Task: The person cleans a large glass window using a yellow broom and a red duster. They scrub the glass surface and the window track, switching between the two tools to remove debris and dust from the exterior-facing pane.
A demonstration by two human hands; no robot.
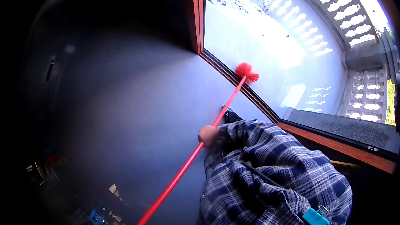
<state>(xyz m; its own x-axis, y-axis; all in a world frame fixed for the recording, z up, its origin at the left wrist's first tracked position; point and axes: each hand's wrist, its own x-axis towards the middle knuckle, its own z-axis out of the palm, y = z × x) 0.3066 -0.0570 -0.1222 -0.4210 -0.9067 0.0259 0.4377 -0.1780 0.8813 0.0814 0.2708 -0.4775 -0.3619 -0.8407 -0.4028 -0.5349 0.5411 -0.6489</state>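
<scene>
My right hand is closed around the red pole of a long-handled duster. The pole slants from the bottom edge up to a round red bristle head. This head is over the dark sliding-door track and the pale floor just beyond it; whether it touches them I cannot tell. A plaid flannel sleeve covers my right arm. My left hand is out of view, as is the pole's lower end. Beyond the pole, part of a dark shoe shows on the floor.
A reddish-brown door frame rises by the track. Outside, a balustrade borders the sunlit balcony floor, with dark debris scattered there. Indoors, a blue plastic stool stands at lower left. A turquoise binder clip is by my shirt.
</scene>
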